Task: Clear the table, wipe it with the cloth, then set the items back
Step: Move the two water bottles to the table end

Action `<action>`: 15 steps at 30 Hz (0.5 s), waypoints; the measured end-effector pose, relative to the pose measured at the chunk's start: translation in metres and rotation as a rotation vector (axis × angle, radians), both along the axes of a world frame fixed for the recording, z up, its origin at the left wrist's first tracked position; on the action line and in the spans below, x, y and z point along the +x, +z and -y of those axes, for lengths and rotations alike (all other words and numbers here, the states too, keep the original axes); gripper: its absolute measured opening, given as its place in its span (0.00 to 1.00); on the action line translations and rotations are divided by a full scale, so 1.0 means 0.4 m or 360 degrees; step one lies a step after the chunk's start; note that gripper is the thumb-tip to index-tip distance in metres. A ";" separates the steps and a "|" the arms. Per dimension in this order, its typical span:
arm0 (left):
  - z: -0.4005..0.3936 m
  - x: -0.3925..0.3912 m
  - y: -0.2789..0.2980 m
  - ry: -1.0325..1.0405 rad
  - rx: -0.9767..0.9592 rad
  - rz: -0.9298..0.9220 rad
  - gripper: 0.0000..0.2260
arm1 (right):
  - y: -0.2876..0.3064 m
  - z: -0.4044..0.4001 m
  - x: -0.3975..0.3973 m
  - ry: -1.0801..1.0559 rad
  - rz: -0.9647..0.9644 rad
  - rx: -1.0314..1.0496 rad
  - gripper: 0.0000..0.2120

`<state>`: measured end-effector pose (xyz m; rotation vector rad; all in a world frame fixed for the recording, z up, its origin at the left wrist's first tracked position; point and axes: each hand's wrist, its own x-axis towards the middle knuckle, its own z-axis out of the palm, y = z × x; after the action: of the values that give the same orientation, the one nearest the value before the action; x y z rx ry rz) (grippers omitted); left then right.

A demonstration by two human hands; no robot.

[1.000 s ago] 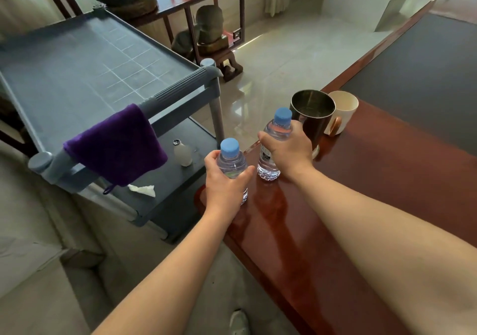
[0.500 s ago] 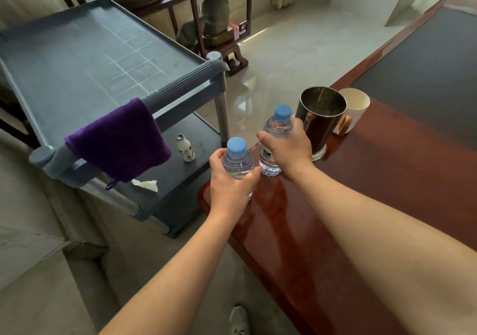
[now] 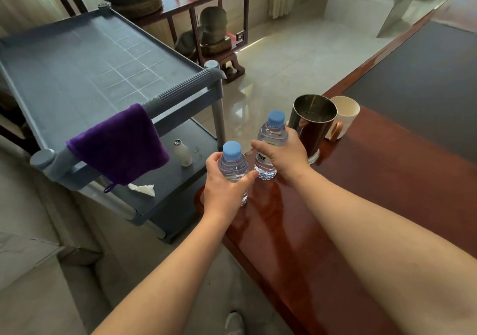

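Two small clear water bottles with blue caps stand at the near corner of the glossy red-brown table (image 3: pixel 374 179). My left hand (image 3: pixel 224 187) is wrapped around the nearer bottle (image 3: pixel 233 164). My right hand (image 3: pixel 284 154) grips the farther bottle (image 3: pixel 271 138). Both bottle bases sit at or just above the tabletop; I cannot tell which. Behind them stand a shiny metal cup (image 3: pixel 312 125) and a cream mug (image 3: pixel 344 115). A purple cloth (image 3: pixel 118 143) hangs over the handle of the grey cart (image 3: pixel 77 76) to the left.
The cart's lower shelf (image 3: pixel 178 179) holds a small white bottle (image 3: pixel 183 152) and a crumpled tissue (image 3: pixel 143 188). A dark inlay (image 3: pixel 426 81) covers the table's far part. A wooden display shelf (image 3: pixel 206 19) with stone ornaments stands behind the cart. Tiled floor lies between the cart and the table.
Both hands keep their grip on the bottles, which have barely shifted. The view has moved slightly, showing more of the cart's lower shelf and the small white bottle.
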<state>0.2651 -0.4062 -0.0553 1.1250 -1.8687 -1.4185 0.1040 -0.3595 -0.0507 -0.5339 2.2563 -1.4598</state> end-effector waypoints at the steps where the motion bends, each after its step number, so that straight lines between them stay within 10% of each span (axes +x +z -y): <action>1: 0.001 0.001 0.001 -0.0009 -0.0002 -0.0004 0.34 | -0.003 -0.007 0.001 -0.0010 0.0012 0.0004 0.34; 15: -0.062 0.075 -0.067 0.0119 0.0141 0.0177 0.41 | 0.037 -0.260 -0.001 -0.0220 -0.0037 0.0134 0.34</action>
<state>0.2951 -0.3814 -0.0819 1.3275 -1.8337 -1.4355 0.1037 -0.2553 -0.0360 -0.3773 2.4027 -1.4220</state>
